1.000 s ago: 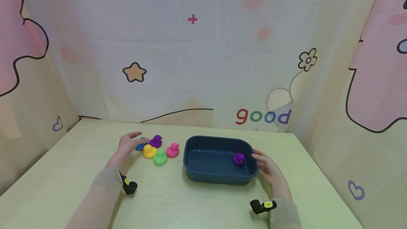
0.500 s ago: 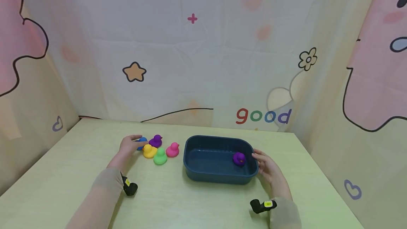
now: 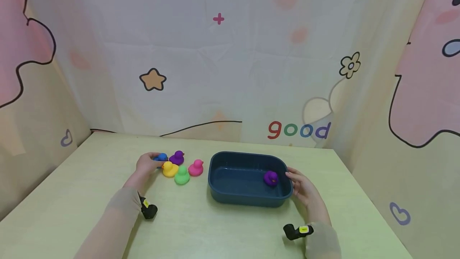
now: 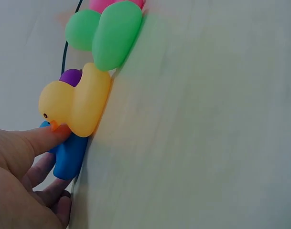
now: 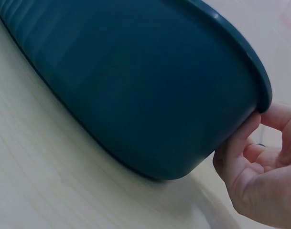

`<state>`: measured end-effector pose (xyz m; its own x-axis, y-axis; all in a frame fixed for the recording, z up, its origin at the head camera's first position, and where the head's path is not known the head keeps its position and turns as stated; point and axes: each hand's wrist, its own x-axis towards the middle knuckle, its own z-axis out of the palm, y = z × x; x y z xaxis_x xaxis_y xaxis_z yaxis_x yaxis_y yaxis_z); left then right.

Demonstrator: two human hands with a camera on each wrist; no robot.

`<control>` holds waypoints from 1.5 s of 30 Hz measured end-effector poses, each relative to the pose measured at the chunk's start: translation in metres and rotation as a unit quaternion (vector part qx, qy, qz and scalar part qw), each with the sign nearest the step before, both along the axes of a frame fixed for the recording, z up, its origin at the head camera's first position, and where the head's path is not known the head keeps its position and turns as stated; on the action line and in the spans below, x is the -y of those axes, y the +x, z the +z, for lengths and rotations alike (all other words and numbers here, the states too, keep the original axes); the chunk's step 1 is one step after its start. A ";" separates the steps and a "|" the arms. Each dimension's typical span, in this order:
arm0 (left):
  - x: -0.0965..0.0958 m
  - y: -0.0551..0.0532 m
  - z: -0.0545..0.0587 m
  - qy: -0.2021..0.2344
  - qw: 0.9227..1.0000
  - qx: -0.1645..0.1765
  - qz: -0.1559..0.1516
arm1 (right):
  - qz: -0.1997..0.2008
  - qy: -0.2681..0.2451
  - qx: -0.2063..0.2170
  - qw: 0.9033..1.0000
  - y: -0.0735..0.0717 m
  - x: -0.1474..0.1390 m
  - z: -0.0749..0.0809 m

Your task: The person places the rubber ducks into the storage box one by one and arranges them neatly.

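My left hand (image 3: 146,164) pinches a blue rubber duck (image 3: 162,157) at the left of the group. In the left wrist view, the thumb lies across the near side of the blue duck (image 4: 71,157) and the fingers go behind it. A yellow duck (image 3: 169,169) sits right beside the thumb. Close by are a green duck (image 3: 182,176), a purple duck (image 3: 177,158) and a pink duck (image 3: 195,168). At the right end of a dark blue plastic basin (image 3: 248,200), my right hand (image 3: 304,189) holds the rim, with curled fingers against its outer wall.
Another purple duck (image 3: 271,178) lies inside the basin, near its right end. Everything stands on a pale wooden table (image 3: 215,231). A printed cloth backdrop (image 3: 223,71) rises behind the table and along both sides.
My left hand has come down around the blue duck, its thumb and fingers closing on it. The right hand stays at the basin's end. The head view has shifted slightly.
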<state>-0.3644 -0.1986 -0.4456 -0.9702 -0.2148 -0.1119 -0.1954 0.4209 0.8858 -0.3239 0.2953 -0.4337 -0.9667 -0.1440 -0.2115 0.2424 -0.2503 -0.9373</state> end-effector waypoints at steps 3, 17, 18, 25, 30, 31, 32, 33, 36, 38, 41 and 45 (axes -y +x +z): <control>-0.001 0.000 0.000 -0.003 1.000 0.006 0.007 | 0.007 0.002 -0.004 1.000 -0.001 0.000 0.000; 0.012 0.001 0.008 0.084 0.996 0.030 -0.015 | 0.001 0.012 -0.006 1.000 -0.001 0.000 -0.003; 0.013 0.002 0.010 0.073 0.997 0.029 -0.019 | 0.001 0.014 -0.006 1.000 -0.001 -0.001 -0.004; 0.014 0.008 0.022 0.101 0.994 0.002 -0.038 | 0.000 0.020 -0.005 1.000 -0.001 -0.001 -0.005; 0.013 0.011 0.026 0.117 0.992 -0.015 -0.049 | 0.004 0.019 -0.014 1.000 -0.001 -0.001 -0.006; 0.013 0.011 0.026 0.122 0.991 -0.016 -0.050 | 0.005 0.019 -0.014 1.000 -0.001 -0.002 -0.007; 0.013 0.011 0.027 0.125 0.991 -0.016 -0.052 | 0.007 0.017 -0.014 1.000 -0.001 -0.002 -0.006; 0.013 0.011 0.027 0.129 0.990 -0.016 -0.054 | 0.009 0.014 -0.014 1.000 -0.001 -0.003 -0.006; 0.013 0.012 0.027 0.144 0.987 -0.020 -0.063 | 0.008 0.015 -0.014 1.000 -0.001 -0.004 -0.006; 0.013 0.013 0.027 0.155 0.985 -0.021 -0.068 | 0.007 0.019 -0.017 1.000 -0.001 -0.003 -0.005; 0.013 0.014 0.028 0.161 0.984 -0.021 -0.076 | 0.007 0.022 -0.018 1.000 -0.001 -0.002 -0.005; 0.013 0.016 0.028 0.172 0.981 -0.011 -0.085 | 0.007 0.018 -0.016 1.000 -0.002 -0.002 -0.005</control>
